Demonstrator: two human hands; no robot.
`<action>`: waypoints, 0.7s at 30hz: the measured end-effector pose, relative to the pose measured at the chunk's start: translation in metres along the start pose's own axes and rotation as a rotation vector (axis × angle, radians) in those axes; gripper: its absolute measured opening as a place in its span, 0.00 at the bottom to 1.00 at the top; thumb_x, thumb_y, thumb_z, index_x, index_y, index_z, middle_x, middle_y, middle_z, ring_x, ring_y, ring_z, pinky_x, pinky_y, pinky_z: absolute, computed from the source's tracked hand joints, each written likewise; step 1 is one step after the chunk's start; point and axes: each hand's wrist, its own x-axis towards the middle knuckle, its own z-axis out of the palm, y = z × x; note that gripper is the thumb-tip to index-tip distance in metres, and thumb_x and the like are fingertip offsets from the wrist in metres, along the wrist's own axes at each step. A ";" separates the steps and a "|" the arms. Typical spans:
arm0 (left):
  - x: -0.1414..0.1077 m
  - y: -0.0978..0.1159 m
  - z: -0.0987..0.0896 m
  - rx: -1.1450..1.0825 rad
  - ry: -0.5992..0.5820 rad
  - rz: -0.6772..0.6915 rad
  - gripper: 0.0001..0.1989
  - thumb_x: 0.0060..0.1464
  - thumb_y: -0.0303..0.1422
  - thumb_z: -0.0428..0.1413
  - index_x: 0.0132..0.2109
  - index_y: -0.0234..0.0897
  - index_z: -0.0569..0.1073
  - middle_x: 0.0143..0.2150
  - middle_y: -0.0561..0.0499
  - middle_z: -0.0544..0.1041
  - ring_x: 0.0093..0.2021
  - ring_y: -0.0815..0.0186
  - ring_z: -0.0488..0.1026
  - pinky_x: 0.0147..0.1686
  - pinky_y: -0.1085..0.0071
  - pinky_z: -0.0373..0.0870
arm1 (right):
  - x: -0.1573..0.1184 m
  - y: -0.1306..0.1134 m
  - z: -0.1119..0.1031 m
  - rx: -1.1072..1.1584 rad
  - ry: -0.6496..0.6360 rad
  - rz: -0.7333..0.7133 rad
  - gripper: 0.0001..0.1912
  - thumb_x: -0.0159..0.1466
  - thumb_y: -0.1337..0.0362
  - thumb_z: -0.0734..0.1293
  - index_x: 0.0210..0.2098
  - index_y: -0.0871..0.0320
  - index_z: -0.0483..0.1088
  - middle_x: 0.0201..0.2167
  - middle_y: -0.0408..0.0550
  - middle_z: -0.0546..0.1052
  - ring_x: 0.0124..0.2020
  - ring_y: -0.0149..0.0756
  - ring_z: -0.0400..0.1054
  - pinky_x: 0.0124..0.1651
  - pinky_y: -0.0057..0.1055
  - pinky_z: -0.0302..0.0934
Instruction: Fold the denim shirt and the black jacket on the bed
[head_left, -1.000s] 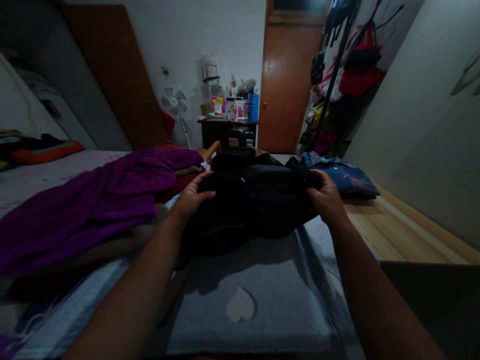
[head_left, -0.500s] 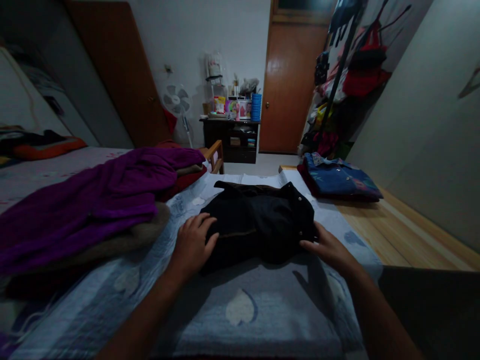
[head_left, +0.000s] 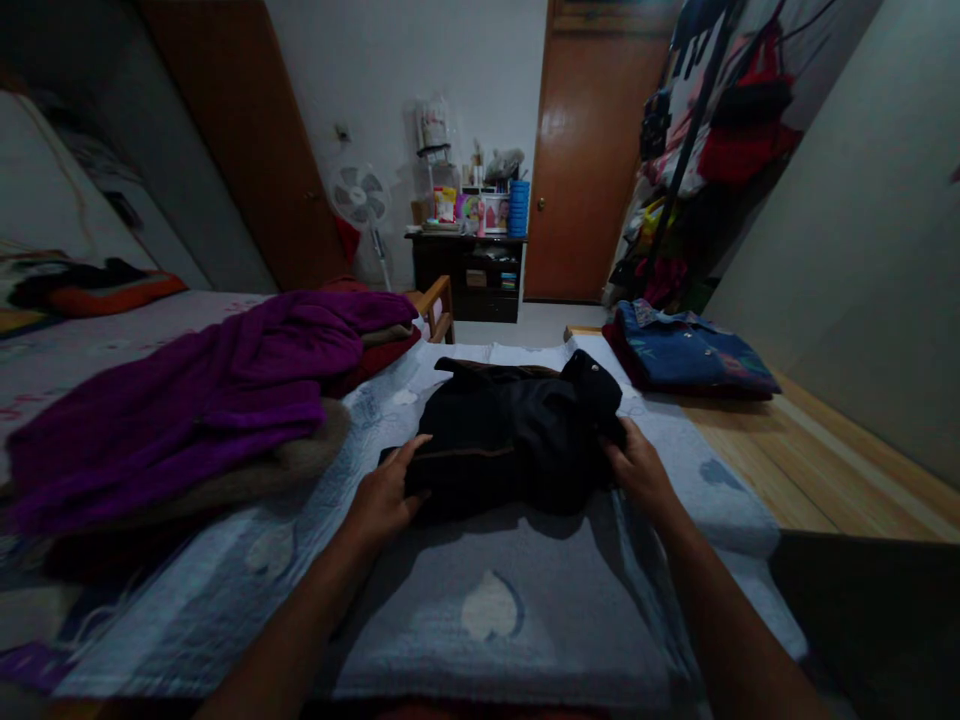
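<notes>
A folded black garment (head_left: 480,430) with metal snaps and a brown seam lies in front of me on a blue-and-white cloth with heart shapes (head_left: 491,605). My left hand (head_left: 386,495) grips its left edge, thumb near the lower side and fingertips partly hidden at the fabric. On the opposite side, my right hand (head_left: 637,465) is closed on the garment's right edge, its fingertips tucked out of sight under the cloth. The snapped end at the upper right stands bunched up a little.
Left of the cloth lies a purple garment (head_left: 262,350) on a pile of clothes. A folded blue denim shirt (head_left: 697,350) sits on the wooden surface (head_left: 810,470) at right. Farther back are a fan (head_left: 361,195), a dark cabinet (head_left: 465,275) and hanging bags (head_left: 750,120).
My left hand has gone from lying on top of the garment to gripping its left edge. My right hand has moved slightly inward, and the snapped end has folded and bunched.
</notes>
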 end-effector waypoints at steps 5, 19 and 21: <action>0.035 0.009 -0.040 -0.395 0.254 0.018 0.27 0.48 0.39 0.56 0.56 0.40 0.66 0.47 0.50 0.75 0.47 0.59 0.73 0.48 0.64 0.69 | 0.030 -0.033 -0.027 0.257 0.045 0.050 0.16 0.59 0.54 0.64 0.43 0.56 0.67 0.37 0.47 0.75 0.38 0.41 0.70 0.41 0.37 0.65; 0.038 -0.006 -0.063 -0.200 -0.283 0.022 0.31 0.40 0.45 0.61 0.54 0.43 0.73 0.54 0.48 0.75 0.54 0.53 0.71 0.55 0.59 0.66 | -0.015 -0.024 -0.007 -0.164 -0.459 0.056 0.32 0.55 0.64 0.66 0.60 0.57 0.63 0.51 0.56 0.75 0.50 0.48 0.70 0.53 0.41 0.63; 0.039 -0.003 -0.062 -0.027 -0.360 0.045 0.32 0.41 0.49 0.60 0.54 0.45 0.73 0.58 0.46 0.71 0.59 0.51 0.66 0.58 0.57 0.62 | -0.019 -0.026 -0.001 -0.249 -0.649 0.005 0.37 0.54 0.60 0.69 0.62 0.58 0.60 0.50 0.58 0.75 0.49 0.49 0.71 0.51 0.40 0.63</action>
